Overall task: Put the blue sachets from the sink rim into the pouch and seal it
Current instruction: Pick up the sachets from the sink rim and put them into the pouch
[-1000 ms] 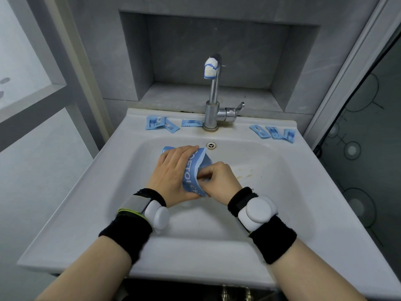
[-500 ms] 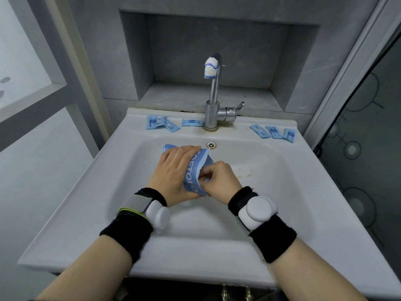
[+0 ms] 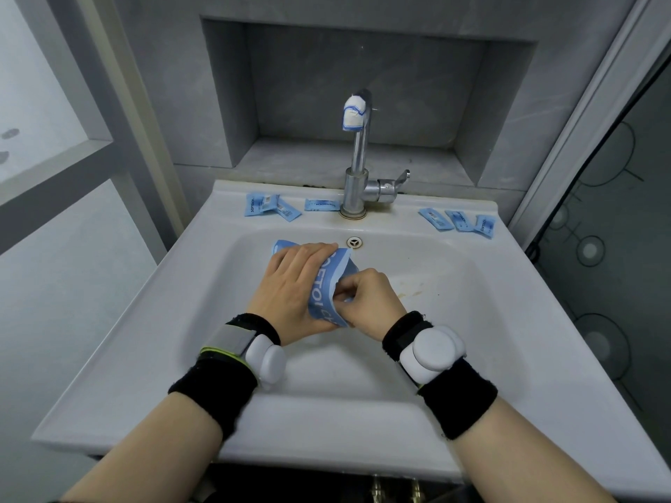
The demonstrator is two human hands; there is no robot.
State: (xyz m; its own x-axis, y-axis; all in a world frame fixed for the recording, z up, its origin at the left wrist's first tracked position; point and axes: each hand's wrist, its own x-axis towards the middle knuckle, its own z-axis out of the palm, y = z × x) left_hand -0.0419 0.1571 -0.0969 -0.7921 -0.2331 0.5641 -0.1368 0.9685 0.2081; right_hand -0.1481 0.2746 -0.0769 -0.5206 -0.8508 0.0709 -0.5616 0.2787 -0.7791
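Nearest the camera, two bare forearms reach in over the front edge of a white sink point(image 3: 127, 343), each wearing a black wristband point(image 3: 214, 390) with a white rounded device point(image 3: 430, 352) strapped just above it. Over the basin, the hands meet around a blue pouch point(image 3: 325, 288) with white lettering. The left hand point(image 3: 294, 285) lies over the pouch's left side, its fingers point(image 3: 308, 250) wrapped across the top and gripping it. The right hand point(image 3: 370, 303) has its fingers point(image 3: 348, 285) curled tight, pinching the pouch's right edge. Whether the pouch mouth is parted I cannot tell. Just beyond the hands is a small round overflow hole point(image 3: 354, 242) in the basin wall. On the back rim, the left trio of sachets point(image 3: 259, 204) lies beside the tap base and the right trio of sachets point(image 3: 461, 220) lies near the far right corner, all flat on the surface. A chrome tap point(image 3: 357, 168) stands between them, its spout tip wrapped in white. Behind it is a grey wall niche point(image 3: 363, 85).
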